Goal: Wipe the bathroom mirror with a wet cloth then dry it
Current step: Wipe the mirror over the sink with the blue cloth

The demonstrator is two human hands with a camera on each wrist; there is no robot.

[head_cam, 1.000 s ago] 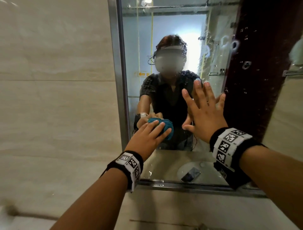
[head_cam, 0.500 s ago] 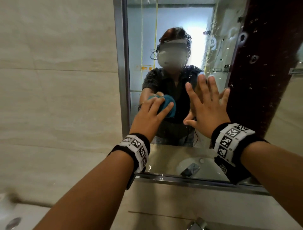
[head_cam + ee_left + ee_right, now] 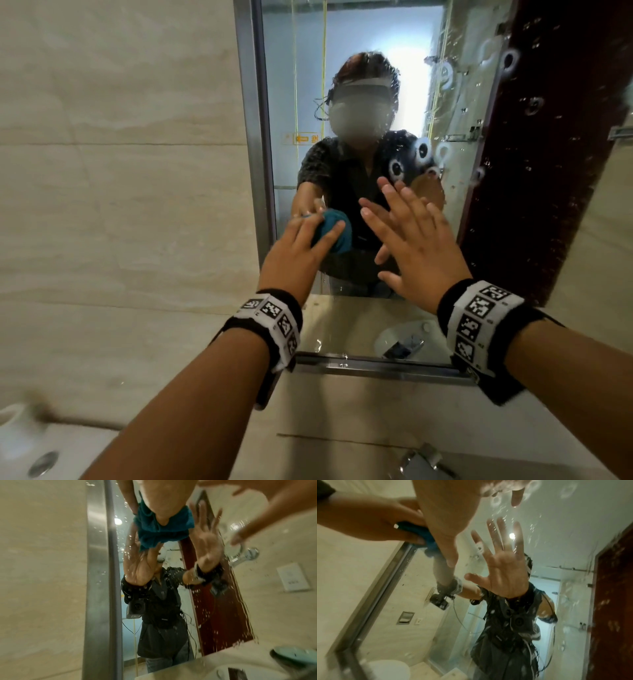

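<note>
You are pressing the blue cloth (image 3: 334,230) on the mirror (image 3: 455,113) with your left hand (image 3: 297,251). Its fingers are lying spread over the bunched cloth, low down and close to the mirror's left frame (image 3: 255,137). Your right hand (image 3: 416,240) is staying open and flat, holding nothing, just beside the cloth. Most of the glass with drops and ring marks (image 3: 423,150) is lying up and to the right of the cloth. So your left hand is nearer, and I think it needs to be sliding that way.
</note>
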